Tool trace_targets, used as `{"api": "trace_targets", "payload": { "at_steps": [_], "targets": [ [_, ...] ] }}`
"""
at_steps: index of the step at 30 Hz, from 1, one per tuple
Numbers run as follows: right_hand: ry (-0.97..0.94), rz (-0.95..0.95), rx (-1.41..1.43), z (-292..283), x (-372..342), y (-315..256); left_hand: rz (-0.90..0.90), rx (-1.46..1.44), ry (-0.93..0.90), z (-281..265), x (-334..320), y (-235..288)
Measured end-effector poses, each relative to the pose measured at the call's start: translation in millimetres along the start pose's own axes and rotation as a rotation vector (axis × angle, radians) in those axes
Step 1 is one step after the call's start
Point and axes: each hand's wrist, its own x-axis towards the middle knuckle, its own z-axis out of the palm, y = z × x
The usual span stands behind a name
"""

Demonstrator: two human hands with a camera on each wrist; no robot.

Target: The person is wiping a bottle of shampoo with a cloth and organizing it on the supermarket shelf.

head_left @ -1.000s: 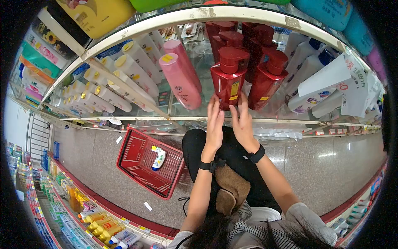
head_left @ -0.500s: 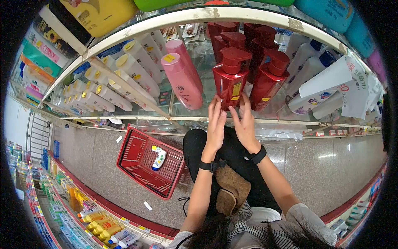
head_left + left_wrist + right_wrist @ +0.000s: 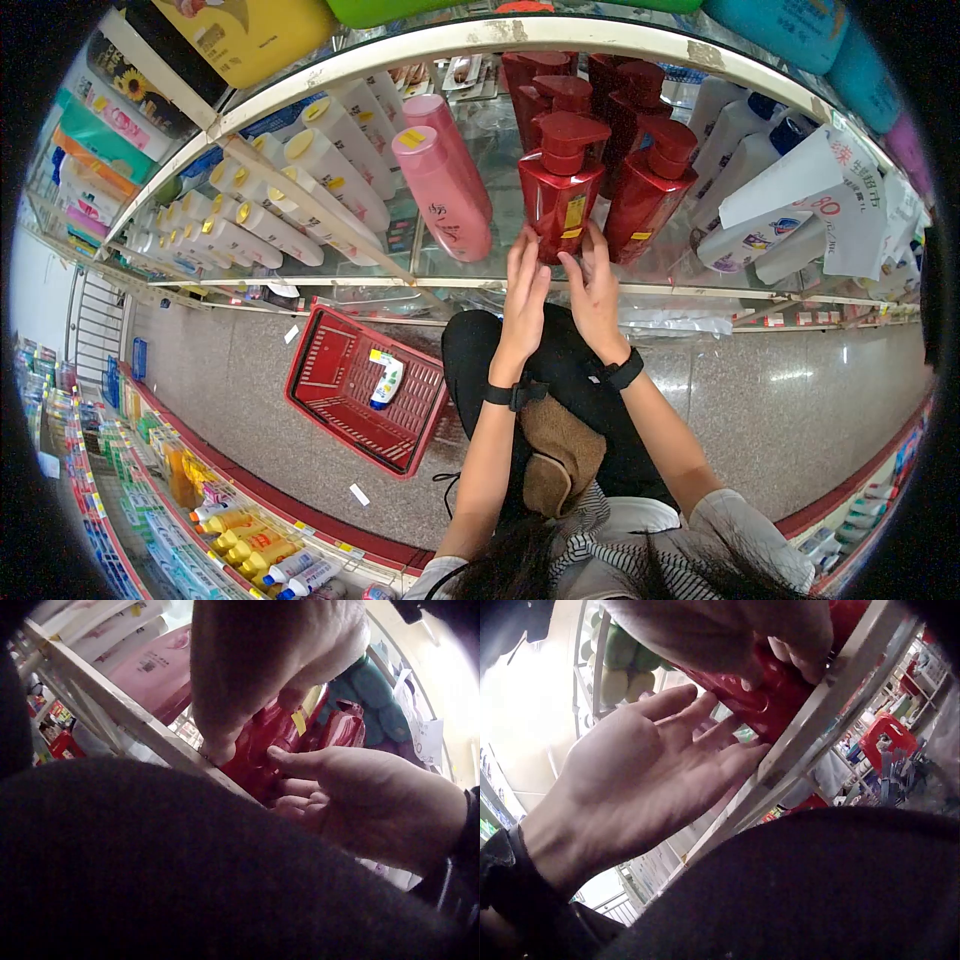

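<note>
A red pump bottle (image 3: 562, 195) with a yellow tag stands at the shelf's front edge. My left hand (image 3: 522, 305) touches its lower left side with extended fingers, and my right hand (image 3: 597, 305) is at its lower right, thumb toward the front. In the left wrist view, the right hand (image 3: 375, 795) has its thumb on the red bottle (image 3: 255, 750), while the left hand (image 3: 277, 660) partly covers it. The right wrist view shows the left hand's (image 3: 637, 765) fingers nearly straight beside the bottle (image 3: 769, 697), the right hand (image 3: 727, 637) above.
Another red pump bottle (image 3: 648, 195) stands close at right, with more behind. Pink bottles (image 3: 445, 200) are at left. A paper sign (image 3: 785, 180) hangs over white bottles at right. On the floor, a red basket (image 3: 305, 375) holds a small white bottle (image 3: 386, 382). The shelf's front rail (image 3: 470, 284) runs below.
The front red bottle has turned slightly, its pump spout now reaching farther right. Both hands have kept to its lower sides, and the head view has shifted a little.
</note>
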Motion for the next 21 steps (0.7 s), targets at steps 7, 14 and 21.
{"api": "trace_targets", "payload": {
  "at_steps": [7, 14, 21],
  "targets": [
    [-0.04, 0.11, 0.035, -4, 0, -6, -0.007, -0.018, -0.01, -2, 1, 3],
    [-0.024, 0.085, 0.027, -3, 0, 3, -0.046, -0.06, -0.017, -2, 1, 3],
    [0.027, 0.033, 0.005, -2, 0, 2, -0.032, -0.028, -0.02, -2, 0, 3]
  ]
}}
